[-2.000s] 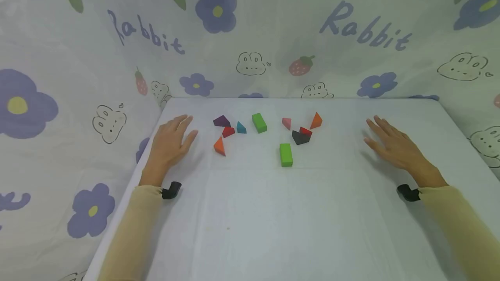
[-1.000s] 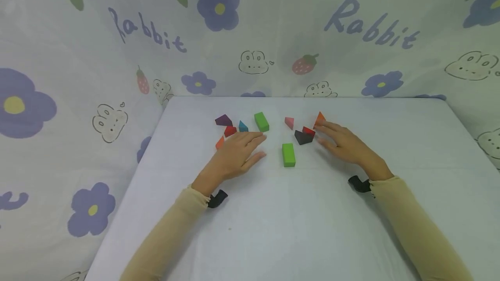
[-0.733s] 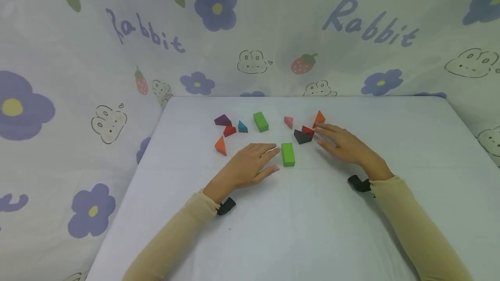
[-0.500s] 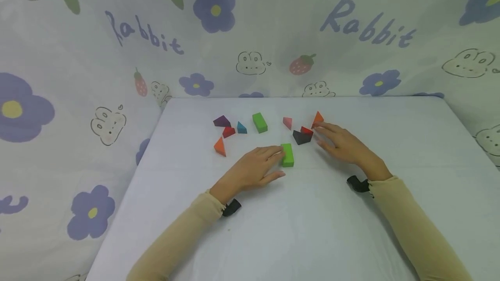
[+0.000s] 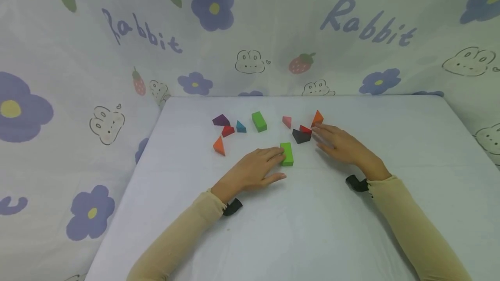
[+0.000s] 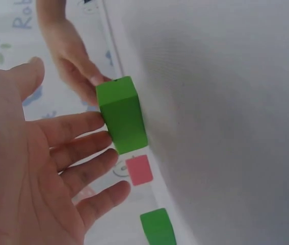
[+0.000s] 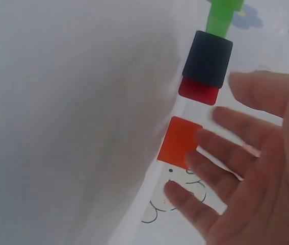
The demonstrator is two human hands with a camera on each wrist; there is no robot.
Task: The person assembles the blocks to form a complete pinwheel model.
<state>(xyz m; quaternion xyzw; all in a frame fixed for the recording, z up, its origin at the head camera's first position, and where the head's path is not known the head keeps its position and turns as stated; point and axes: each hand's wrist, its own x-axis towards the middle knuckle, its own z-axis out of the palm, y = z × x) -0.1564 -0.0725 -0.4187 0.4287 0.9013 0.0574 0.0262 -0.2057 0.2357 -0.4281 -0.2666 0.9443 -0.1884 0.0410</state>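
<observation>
My left hand (image 5: 255, 170) reaches from the left with its fingers at the left side of the near green block (image 5: 287, 154). In the left wrist view its fingers are spread and the thumb stands away from the green block (image 6: 121, 120). My right hand (image 5: 341, 144) hovers beside the black block (image 5: 301, 136), the small red block (image 5: 305, 129) and the right orange block (image 5: 317, 117). Seen from the right wrist, its relaxed fingers are in front of the orange block (image 7: 179, 142), with nothing gripped. Whether they touch it I cannot tell.
Behind lie a second green block (image 5: 259, 122) and a pink block (image 5: 287, 121). To the left are purple (image 5: 221, 120), red (image 5: 228, 131), blue (image 5: 241, 127) and orange (image 5: 219, 146) blocks. A patterned cloth (image 5: 269, 21) hangs behind the white table (image 5: 312, 229).
My left hand has come from the table's left side across to the near green block. My right hand has moved left to the black, red and orange blocks. The blocks look unmoved.
</observation>
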